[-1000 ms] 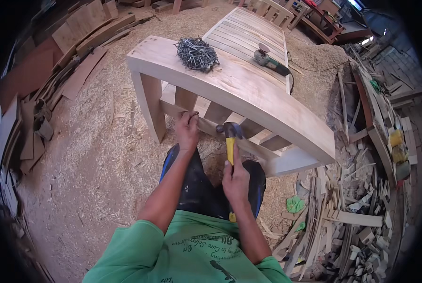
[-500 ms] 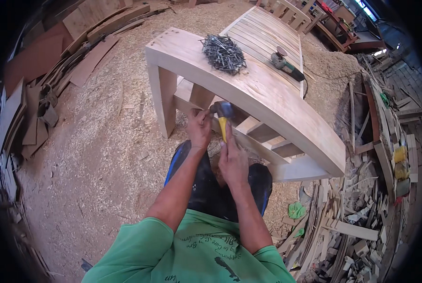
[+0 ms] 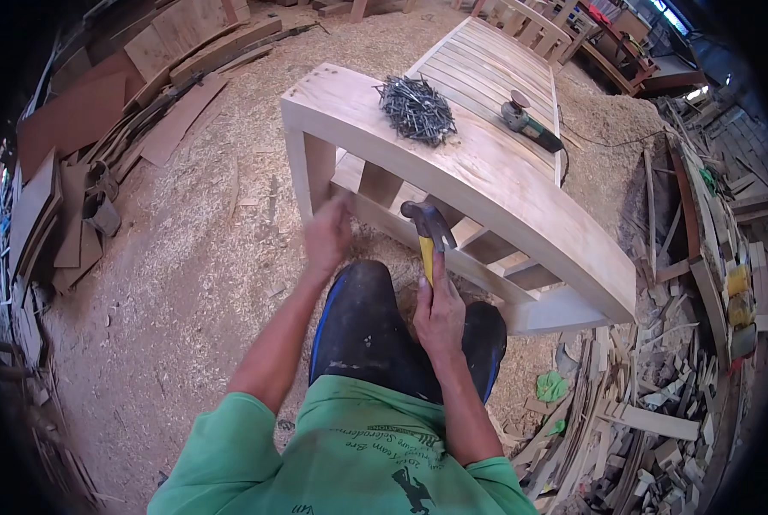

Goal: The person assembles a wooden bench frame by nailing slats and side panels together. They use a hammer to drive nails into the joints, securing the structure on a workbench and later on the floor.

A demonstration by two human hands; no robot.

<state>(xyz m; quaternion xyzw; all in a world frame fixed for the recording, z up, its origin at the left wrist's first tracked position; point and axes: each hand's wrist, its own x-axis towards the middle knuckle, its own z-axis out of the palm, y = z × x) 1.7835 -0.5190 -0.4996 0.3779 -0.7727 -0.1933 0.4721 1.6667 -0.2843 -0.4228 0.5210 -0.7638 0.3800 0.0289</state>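
In my right hand (image 3: 441,318) is a claw hammer (image 3: 427,249) with a yellow handle and a dark head. It is held upright just in front of the lower rail of a pale wooden frame (image 3: 504,190). My left hand (image 3: 327,233) is near the frame's left post, smeared by motion; whether its fingers hold anything cannot be made out. On the frame's broad curved top board sits a heap of loose nails (image 3: 417,110). Short slats join the top board to the rail below, and the hammer head covers part of them.
Behind the nails, an angle grinder (image 3: 530,125) with a cord lies on a slatted wooden panel (image 3: 478,64). Wood shavings cover the floor (image 3: 187,283). Offcuts (image 3: 650,421) are heaped at the lower right, and boards (image 3: 75,120) lean at the left.
My left hand has moved left and down, away from the hammer head and the rail. The hammer has come back toward me and turned, its head now apart from the left hand.
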